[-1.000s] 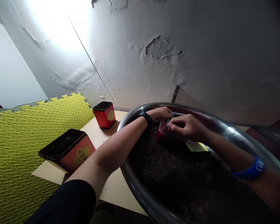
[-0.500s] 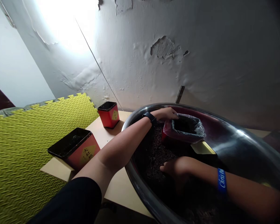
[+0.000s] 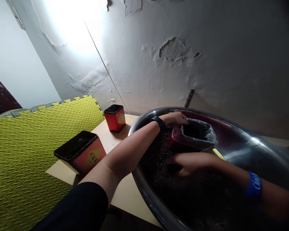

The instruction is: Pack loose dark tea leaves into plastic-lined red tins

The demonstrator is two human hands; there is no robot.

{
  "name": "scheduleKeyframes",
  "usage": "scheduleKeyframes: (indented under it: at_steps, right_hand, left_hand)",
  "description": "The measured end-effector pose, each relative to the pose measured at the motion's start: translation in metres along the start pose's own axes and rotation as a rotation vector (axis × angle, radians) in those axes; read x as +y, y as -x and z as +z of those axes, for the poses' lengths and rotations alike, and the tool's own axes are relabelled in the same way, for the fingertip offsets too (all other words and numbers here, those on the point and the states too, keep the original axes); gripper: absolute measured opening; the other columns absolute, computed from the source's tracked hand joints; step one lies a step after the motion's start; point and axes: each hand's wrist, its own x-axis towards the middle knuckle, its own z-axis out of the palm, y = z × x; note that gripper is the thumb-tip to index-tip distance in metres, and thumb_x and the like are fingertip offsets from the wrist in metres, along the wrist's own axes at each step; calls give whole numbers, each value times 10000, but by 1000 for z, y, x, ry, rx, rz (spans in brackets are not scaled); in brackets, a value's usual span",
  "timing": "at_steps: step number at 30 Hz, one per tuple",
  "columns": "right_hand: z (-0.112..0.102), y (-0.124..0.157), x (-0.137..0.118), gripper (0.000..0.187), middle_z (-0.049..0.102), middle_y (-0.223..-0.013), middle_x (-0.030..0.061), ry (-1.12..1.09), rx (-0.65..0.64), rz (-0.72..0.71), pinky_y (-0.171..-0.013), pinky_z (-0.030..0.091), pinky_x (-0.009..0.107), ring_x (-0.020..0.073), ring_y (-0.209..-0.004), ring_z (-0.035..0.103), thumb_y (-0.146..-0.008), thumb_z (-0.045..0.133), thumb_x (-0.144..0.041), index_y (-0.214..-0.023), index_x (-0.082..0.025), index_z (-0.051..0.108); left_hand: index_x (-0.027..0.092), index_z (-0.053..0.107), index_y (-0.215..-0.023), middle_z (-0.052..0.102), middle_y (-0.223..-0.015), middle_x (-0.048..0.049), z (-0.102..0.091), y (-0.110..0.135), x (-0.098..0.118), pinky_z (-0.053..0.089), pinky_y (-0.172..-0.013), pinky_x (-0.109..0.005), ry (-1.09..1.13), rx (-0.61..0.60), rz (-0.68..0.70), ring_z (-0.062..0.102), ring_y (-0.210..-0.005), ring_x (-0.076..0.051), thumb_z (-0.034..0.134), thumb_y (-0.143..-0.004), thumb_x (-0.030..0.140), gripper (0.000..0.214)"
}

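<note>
A red tin point(image 3: 174, 144) lined with a clear plastic bag point(image 3: 210, 134) stands inside a large steel basin point(image 3: 144, 192), on dark, dry tea leaves point(image 3: 162, 160). My left hand point(image 3: 179, 118), with a black band on its wrist, is closed on the tin's bagged rim at the back left corner. In front of the tin, just over the leaves, is my right hand point(image 3: 190, 163), a blue wristband on that arm. Its fingers curl round a dark handful of leaves, slightly blurred. The tin's inside looks dark.
Two more red tins with black tops stand left of the basin on a pale board: a larger tin point(image 3: 82, 154) and a smaller tin point(image 3: 115, 118). Yellow foam matting point(image 3: 26, 154) covers the left. A peeling wall point(image 3: 139, 64) rises behind. A gold-coloured edge point(image 3: 219, 153) shows beside the lined tin.
My right hand has come up out of the leaves towards the lined tin, its fingers now curled. My left hand keeps its hold on the rim. The view has shifted slightly.
</note>
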Motion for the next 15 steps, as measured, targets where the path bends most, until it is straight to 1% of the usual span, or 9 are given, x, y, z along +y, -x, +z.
scheduleKeyframes:
  at_steps: [1,2,3,5,7,9,11,13,15]
  right_hand:
    - [-15,2,-2,238,677,-882,-1,-39,-161,-69,-686,495,228,146,-764,625,-685,588,-191,-910,-230,655]
    - [-31,5,-2,245,660,-960,21,-64,-133,-67,-761,484,251,166,-862,611,-727,562,-233,-960,-216,636]
    - [-45,10,1,251,645,-988,33,-92,-90,-38,-766,480,263,180,-893,599,-755,549,-289,-982,-209,618]
    - [-68,20,11,272,628,-963,48,-182,20,40,-690,484,265,181,-836,596,-793,513,-364,-994,-197,586]
    - [-82,29,25,300,619,-913,56,-279,152,104,-616,474,263,170,-753,592,-814,486,-400,-1016,-187,549]
    - [-87,34,39,323,620,-866,64,-311,287,143,-614,472,281,173,-726,591,-831,459,-412,-1043,-176,519]
    - [-85,32,50,318,633,-877,76,-211,400,164,-686,478,321,198,-782,598,-826,465,-399,-1041,-173,528]
    - [-80,26,57,295,642,-961,90,-15,447,161,-782,467,373,234,-885,595,-788,503,-354,-1015,-177,570]
    - [-74,19,63,277,632,-1059,91,162,423,150,-851,445,405,259,-975,578,-756,517,-306,-987,-187,613]
  left_hand:
    - [124,625,-732,521,-586,14,0,0,0,330,-538,-223,6,-3,-4,415,-559,-90,533,-716,237,146]
    - [129,619,-722,515,-581,16,1,0,0,326,-532,-224,7,-3,-2,406,-551,-88,530,-718,239,142]
    - [132,613,-706,507,-573,17,1,0,1,320,-525,-226,3,-1,2,397,-544,-87,527,-718,243,141]
    - [132,602,-672,487,-556,14,1,0,0,306,-513,-231,-2,1,10,378,-533,-85,522,-720,247,148]
    - [129,608,-675,472,-548,10,2,1,0,295,-507,-236,9,-3,8,365,-529,-83,521,-727,253,160]
    - [130,625,-716,464,-551,11,2,2,-2,288,-505,-238,28,-1,6,354,-527,-81,525,-736,267,170]
    - [134,635,-753,475,-569,9,2,1,-3,290,-509,-238,24,10,18,361,-538,-83,524,-738,268,174]
    - [135,630,-741,496,-593,3,2,-2,-5,304,-518,-239,10,4,23,387,-555,-91,518,-732,264,172]
    - [138,613,-696,505,-603,0,2,-4,-5,318,-526,-242,-3,-15,19,411,-570,-101,512,-723,269,168]
